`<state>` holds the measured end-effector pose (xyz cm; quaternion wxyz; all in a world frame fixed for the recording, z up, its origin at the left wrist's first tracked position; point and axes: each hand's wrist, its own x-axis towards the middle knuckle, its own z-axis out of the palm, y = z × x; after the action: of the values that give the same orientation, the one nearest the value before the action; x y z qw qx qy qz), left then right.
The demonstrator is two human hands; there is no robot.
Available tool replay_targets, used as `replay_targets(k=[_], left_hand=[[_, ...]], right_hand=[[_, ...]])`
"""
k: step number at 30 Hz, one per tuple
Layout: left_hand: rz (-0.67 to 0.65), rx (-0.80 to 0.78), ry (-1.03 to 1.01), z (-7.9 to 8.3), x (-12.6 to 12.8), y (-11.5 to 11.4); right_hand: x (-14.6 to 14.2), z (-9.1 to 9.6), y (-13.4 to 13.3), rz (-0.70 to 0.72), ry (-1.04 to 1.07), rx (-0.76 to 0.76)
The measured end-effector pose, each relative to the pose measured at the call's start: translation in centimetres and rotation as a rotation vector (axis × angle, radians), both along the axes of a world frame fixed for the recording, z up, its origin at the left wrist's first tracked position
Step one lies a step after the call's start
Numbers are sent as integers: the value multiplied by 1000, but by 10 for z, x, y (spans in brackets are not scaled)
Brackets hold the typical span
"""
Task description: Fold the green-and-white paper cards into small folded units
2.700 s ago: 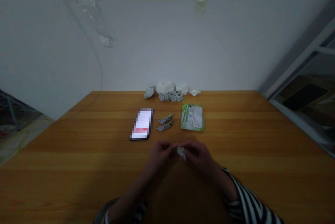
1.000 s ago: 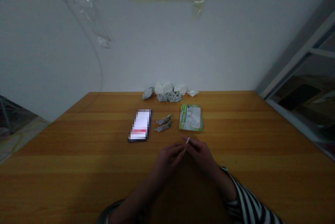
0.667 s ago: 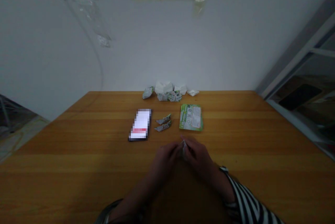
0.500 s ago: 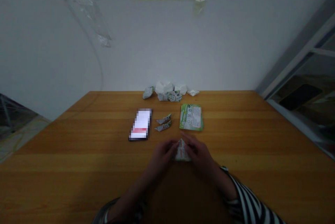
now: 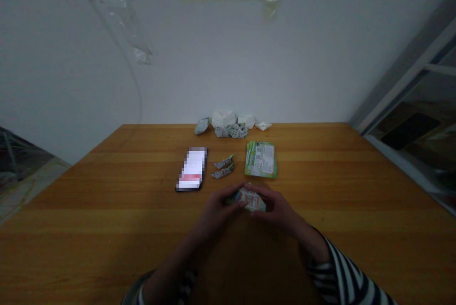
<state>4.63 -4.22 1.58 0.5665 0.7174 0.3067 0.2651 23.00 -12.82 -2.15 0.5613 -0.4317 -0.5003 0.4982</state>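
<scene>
Between both hands is a small folded piece of printed paper [image 5: 252, 199], pale with orange and blue print. My left hand [image 5: 219, 211] grips its left side, thumb in front and fingers behind. On the other side my right hand [image 5: 278, 207] pinches the right edge and top. Just beyond them lie two narrow folded paper strips [image 5: 223, 166], grey and green. A stack of green printed sheets [image 5: 261, 159] rests behind my right hand. To the left of the strips lies a phone [image 5: 192, 169] with a lit, blurred screen.
Along the back edge of the wooden table [image 5: 107, 191] sit folded printed papers [image 5: 231, 130] and crumpled white tissues [image 5: 223, 118]. A white wall [image 5: 228, 67] with tape and plastic rises behind. A shelf-like frame [image 5: 409, 105] stands at the right.
The folded paper has turned from an upright peak to a tilted, wider shape. My fingers have shifted around it, and the right hand has moved slightly right.
</scene>
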Motion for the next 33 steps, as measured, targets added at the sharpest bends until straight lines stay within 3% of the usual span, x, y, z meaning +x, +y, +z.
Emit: replay_targets(k=[7,16,33], left_hand=[[-47,18,3,0,-2,1],[-52,210,58,4,-1,-1],[-6,236,83,4,0,-5]], right_hand=[[5,9,-2,11,-64,36],[3,10,-1,-53,-163,8],[0,4,1,-76,-22,-53]])
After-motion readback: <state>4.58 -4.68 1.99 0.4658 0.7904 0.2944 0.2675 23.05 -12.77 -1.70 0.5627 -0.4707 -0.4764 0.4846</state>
